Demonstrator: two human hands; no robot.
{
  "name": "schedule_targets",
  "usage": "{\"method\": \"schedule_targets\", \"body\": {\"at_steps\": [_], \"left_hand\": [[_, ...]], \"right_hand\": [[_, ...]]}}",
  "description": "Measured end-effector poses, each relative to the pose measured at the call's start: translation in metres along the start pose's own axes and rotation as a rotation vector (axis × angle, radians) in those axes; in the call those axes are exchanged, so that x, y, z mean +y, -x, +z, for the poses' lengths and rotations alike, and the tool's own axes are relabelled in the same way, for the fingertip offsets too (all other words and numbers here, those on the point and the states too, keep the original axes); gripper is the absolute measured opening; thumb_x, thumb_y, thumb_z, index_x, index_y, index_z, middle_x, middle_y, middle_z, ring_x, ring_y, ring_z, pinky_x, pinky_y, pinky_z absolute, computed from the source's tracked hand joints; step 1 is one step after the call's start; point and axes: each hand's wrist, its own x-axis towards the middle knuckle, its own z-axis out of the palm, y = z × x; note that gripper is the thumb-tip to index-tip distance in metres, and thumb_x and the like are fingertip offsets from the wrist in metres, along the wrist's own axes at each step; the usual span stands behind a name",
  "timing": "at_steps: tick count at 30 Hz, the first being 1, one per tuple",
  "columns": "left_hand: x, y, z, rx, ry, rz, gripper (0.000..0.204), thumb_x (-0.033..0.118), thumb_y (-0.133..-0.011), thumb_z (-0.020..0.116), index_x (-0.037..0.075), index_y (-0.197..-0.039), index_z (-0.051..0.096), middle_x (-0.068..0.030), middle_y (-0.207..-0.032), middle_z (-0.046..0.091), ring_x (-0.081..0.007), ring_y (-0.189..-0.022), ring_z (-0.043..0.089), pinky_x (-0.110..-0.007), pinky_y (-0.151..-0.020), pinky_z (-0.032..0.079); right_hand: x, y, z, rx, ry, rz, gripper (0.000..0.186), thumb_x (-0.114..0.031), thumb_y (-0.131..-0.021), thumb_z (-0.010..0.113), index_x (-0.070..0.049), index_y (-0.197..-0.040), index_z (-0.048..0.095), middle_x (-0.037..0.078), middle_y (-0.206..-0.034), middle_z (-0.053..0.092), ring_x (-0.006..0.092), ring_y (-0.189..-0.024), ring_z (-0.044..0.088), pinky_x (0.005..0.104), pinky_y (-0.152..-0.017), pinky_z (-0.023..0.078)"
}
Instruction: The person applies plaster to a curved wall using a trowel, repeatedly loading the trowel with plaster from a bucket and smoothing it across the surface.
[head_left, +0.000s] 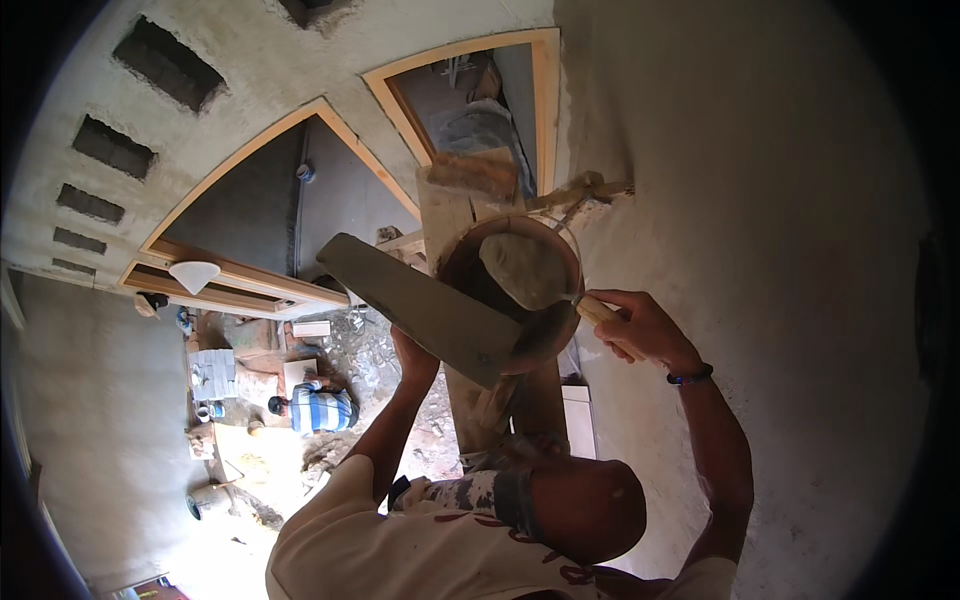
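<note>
My left hand (pixel 414 356) grips a long, flat plastering float (pixel 415 305) from beneath. The float is smeared grey and tilts across the near left side of a round bucket (pixel 547 342). In my right hand (pixel 640 328), fingers are wrapped round the wooden handle of a trowel (pixel 525 268). The trowel's broad grey blade is over the bucket's mouth, near the float but apart from it. How much mortar lies in the bucket is hard to make out in the shadow.
The bucket rests on scaffold planks (pixel 463 405), beside an orange-brown brick (pixel 474 177). A plastered wall (pixel 790 240) rises close on my right. Wooden frames (pixel 400 185) line the far wall. Far below, a person in a striped shirt (pixel 322 409) crouches on a rubble-strewn floor.
</note>
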Motion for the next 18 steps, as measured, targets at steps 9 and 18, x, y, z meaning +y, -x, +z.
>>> {"method": "schedule_targets", "body": {"at_steps": [9,18], "left_hand": [[0.016,0.026,0.103,-0.061,0.614,-0.338,0.051,0.013,-0.082,0.066,-0.001,-0.125,0.041,-0.0147,-0.118,0.054,-0.0229,-0.106,0.056,-0.036,-0.084,0.048],[0.03,0.027,0.129,0.011,0.475,-0.134,0.043,0.01,-0.079,0.069,-0.004,-0.115,0.051,-0.0147,-0.106,0.062,-0.0236,-0.096,0.062,-0.036,-0.081,0.049]], "right_hand": [[-0.062,0.042,0.015,0.199,0.497,-0.352,0.054,-0.009,-0.077,0.063,-0.003,-0.13,0.052,0.013,-0.075,0.064,0.0187,-0.058,0.061,0.0344,-0.057,0.05],[-0.064,0.075,0.069,0.515,1.215,-0.521,0.052,-0.014,-0.079,0.062,-0.012,-0.13,0.049,0.011,-0.077,0.053,0.0266,-0.061,0.06,0.0368,-0.05,0.05]]}}
